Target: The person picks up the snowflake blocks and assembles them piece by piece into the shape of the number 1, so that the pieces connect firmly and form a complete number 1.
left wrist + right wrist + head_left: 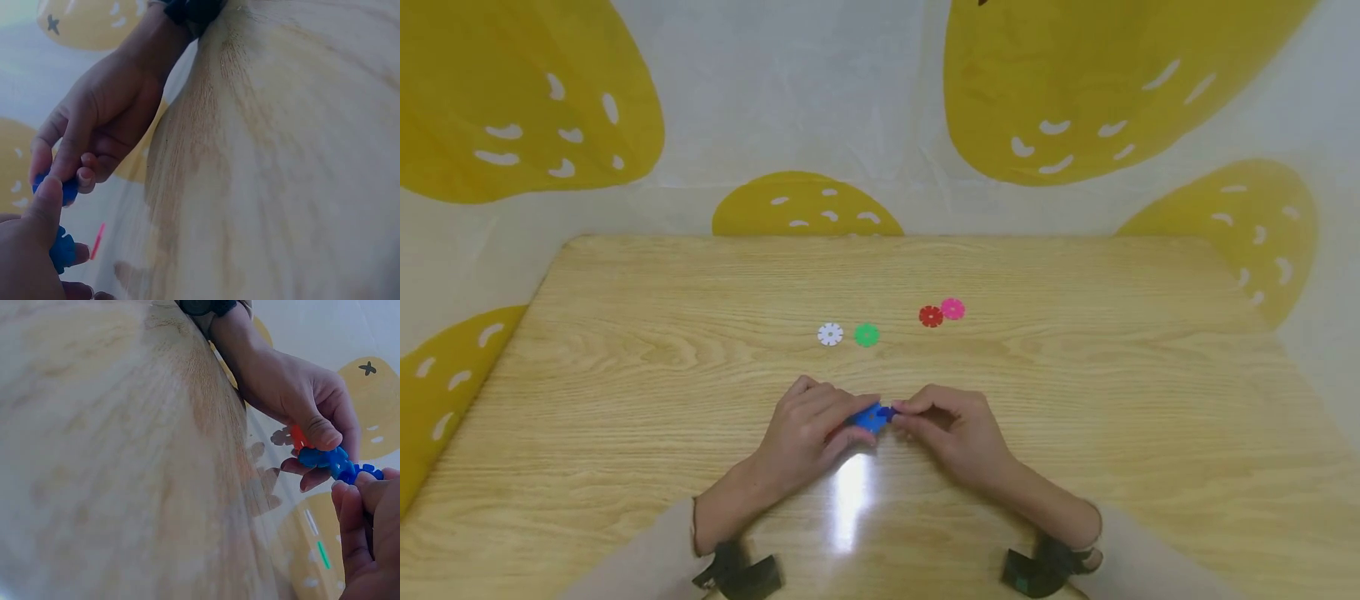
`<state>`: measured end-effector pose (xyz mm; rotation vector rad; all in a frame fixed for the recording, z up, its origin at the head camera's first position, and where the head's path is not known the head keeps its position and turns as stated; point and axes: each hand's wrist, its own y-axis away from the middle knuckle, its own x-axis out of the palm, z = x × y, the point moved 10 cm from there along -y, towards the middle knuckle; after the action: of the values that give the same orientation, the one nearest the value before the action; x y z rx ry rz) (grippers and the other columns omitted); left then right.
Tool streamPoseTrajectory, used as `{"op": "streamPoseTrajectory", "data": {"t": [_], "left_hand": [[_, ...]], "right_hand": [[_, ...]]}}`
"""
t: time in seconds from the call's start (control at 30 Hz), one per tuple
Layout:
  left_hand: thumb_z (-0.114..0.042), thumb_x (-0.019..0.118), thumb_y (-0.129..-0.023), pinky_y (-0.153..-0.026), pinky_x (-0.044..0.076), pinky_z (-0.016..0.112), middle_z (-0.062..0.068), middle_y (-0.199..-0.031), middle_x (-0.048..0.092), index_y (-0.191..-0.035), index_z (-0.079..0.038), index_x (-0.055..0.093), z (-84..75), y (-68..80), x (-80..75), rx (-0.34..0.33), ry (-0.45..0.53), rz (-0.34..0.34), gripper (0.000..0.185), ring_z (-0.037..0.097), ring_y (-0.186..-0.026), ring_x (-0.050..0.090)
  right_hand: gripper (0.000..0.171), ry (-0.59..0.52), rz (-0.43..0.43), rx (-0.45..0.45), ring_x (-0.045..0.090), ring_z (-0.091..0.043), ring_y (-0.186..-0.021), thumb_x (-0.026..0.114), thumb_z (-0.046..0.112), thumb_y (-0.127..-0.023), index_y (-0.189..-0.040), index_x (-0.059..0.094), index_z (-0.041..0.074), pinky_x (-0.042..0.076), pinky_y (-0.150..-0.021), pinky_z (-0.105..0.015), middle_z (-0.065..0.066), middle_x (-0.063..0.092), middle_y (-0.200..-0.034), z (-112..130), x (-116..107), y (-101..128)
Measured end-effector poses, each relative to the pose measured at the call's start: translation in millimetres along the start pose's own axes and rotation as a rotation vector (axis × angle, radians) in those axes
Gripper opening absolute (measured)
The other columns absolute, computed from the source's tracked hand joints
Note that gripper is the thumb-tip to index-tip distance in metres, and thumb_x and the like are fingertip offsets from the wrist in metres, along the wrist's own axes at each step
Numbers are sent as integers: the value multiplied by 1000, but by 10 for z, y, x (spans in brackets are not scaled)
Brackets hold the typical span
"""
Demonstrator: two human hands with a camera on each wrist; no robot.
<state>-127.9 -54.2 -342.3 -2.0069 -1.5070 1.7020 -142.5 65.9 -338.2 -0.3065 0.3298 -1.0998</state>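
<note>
In the head view my two hands meet over the middle of the wooden table (1075, 400). My left hand (859, 419) pinches a blue notched disc (870, 417), and a red-orange piece (296, 435) shows behind it in the right wrist view. My right hand (901, 414) pinches a second, darker blue disc (887, 412) edge-on against the first. From the left wrist, the right hand (62, 178) holds its blue disc (69, 190) just above the left hand's disc (62, 250). From the right wrist, the left hand (312, 447) and right hand (359, 490) grip the touching blue discs (337, 461).
Four loose notched discs lie flat beyond my hands: white (830, 334), green (867, 335), red (930, 316) and pink (952, 309), the last two touching. A white cloth with yellow shapes (1075, 83) hangs behind the table. Black wrist straps (737, 571) sit on both wrists.
</note>
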Motion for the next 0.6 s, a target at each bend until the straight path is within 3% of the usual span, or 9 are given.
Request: {"op": "streamPoseTrajectory", "data": {"t": [0.13, 0.4, 0.6], "left_hand": [[-32, 71, -72, -63, 40, 23, -4, -87, 66, -105, -12, 65, 49, 12, 15, -46, 22, 22, 39, 6, -73, 56], [-32, 71, -72, -62, 42, 23, -3, -88, 65, -105, -11, 65, 83, 18, -19, -78, 27, -5, 40, 6, -72, 56], [-24, 72, -73, -61, 41, 23, -3, -86, 65, -105, -10, 65, 85, 21, -27, -89, 10, -13, 35, 6, -70, 56]], "right_hand": [[15, -18, -34, 57, 61, -33, -66, 59, -16, -75, -88, 62, -9, 50, -58, -39, -18, 64, -85, -48, -36, 13], [13, -55, -70, 144, 60, -35, -66, 58, -13, -79, -91, 60, -10, 50, -59, -40, -19, 63, -86, -136, -85, 26], [16, -107, -102, 163, 59, -38, -65, 58, -12, -79, -95, 60, -10, 50, -58, -42, -19, 63, -85, -217, -122, 52]]}}
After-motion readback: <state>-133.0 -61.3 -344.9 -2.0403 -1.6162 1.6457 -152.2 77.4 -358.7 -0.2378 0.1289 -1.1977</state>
